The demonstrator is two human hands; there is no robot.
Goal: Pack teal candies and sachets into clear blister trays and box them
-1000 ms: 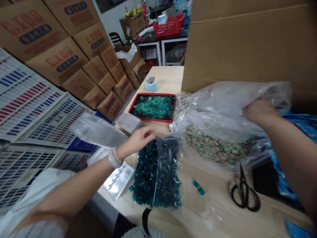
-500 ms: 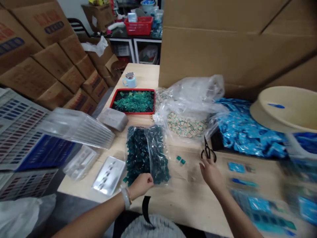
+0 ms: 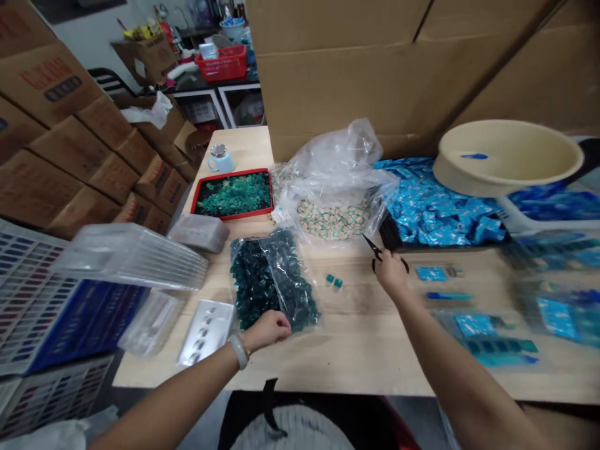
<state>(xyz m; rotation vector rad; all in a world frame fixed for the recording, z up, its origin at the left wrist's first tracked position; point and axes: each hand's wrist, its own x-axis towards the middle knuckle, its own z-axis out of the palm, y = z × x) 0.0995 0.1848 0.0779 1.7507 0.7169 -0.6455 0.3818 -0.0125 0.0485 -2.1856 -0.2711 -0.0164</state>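
Left hand (image 3: 267, 330): fingers (image 3: 282, 322) curled on lower edge of bag of green pieces (image 3: 267, 278), grip unclear | right hand (image 3: 391, 273): fingers wrapped around black scissors (image 3: 374, 247), above table (image 3: 356, 356) | near: two green pieces (image 3: 334, 280), clear bag (image 3: 330, 175) | far: red tray (image 3: 232, 195), mug (image 3: 221, 160), blue packets (image 3: 435, 206), beige basin (image 3: 506, 156)

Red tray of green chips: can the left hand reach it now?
Probably yes: the left hand rests on the bag of green chips; only that bag lies before the red tray.
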